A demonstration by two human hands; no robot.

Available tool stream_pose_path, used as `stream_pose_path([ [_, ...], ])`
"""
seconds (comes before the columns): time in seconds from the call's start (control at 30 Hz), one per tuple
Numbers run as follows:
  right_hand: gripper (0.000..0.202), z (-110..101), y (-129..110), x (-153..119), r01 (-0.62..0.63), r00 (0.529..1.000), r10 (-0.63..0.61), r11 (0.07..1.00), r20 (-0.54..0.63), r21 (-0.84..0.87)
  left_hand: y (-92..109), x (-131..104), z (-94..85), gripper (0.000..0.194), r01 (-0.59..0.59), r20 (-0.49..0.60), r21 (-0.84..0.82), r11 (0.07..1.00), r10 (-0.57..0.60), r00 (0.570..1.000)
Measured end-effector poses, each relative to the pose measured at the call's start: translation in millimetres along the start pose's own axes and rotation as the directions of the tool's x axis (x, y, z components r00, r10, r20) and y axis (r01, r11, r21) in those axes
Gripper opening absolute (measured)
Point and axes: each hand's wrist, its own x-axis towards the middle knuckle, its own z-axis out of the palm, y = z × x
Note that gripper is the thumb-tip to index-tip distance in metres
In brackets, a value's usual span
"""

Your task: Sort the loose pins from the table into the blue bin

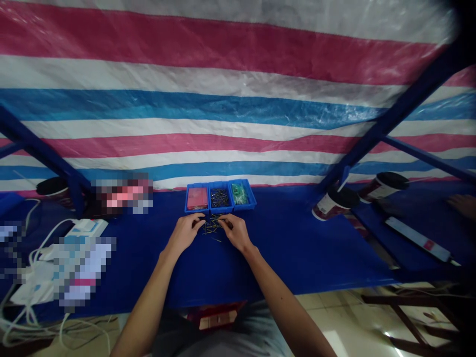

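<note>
Between my two hands lies a loose pile of thin brassy screws (212, 226) on the blue tabletop (290, 248). At the pile's left edge is my left hand (186, 231), its fingers curved and a gap showing between thumb and forefinger. My right hand (235, 232) reaches over the right side of the pile, thumb and fingertips drawn together in a pinch among the screws. Whatever sits in that pinch is too small to make out. Just beyond stand three joined blue bins: one with pink pieces (197, 198), one with dark screws (219, 197), one with green-and-clear small parts (240, 193).
A power strip (89, 228) with white cables lies at left. Dark-lidded tubs (330, 204) stand by the right frame post (357, 153). On the neighbouring table are another power strip (418, 239) and another person's hand (461, 204). A striped tarp (238, 109) hangs behind.
</note>
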Motion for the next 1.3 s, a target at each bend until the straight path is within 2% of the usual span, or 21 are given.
stream_pose_path([
  [0.17,0.022,0,0,-1,0.041,0.999,-0.04,0.999,0.02,-0.026,12,2,7.0,0.028,-0.125,0.022,-0.052,0.991,0.127,0.992],
  [0.47,0.024,-1,-4,-2,0.072,0.995,-0.07,0.997,0.065,-0.023,-1,-10,27.0,0.025,-0.181,-0.134,-0.077,0.981,0.169,0.976],
  [0.63,0.023,0,-4,-3,0.095,0.992,-0.093,0.995,0.084,-0.017,2,-12,26.5,0.029,-0.188,-0.152,-0.087,0.978,0.173,0.973],
  [1.03,0.024,4,-9,-6,0.218,0.969,-0.201,0.969,0.144,-0.114,0,-16,28.0,0.026,-0.226,-0.105,-0.076,0.971,0.217,0.97],
  [1.3,0.024,4,-9,-5,0.207,0.973,-0.193,0.972,0.127,-0.108,2,-16,25.7,0.027,-0.23,-0.117,-0.085,0.969,0.22,0.969],
])
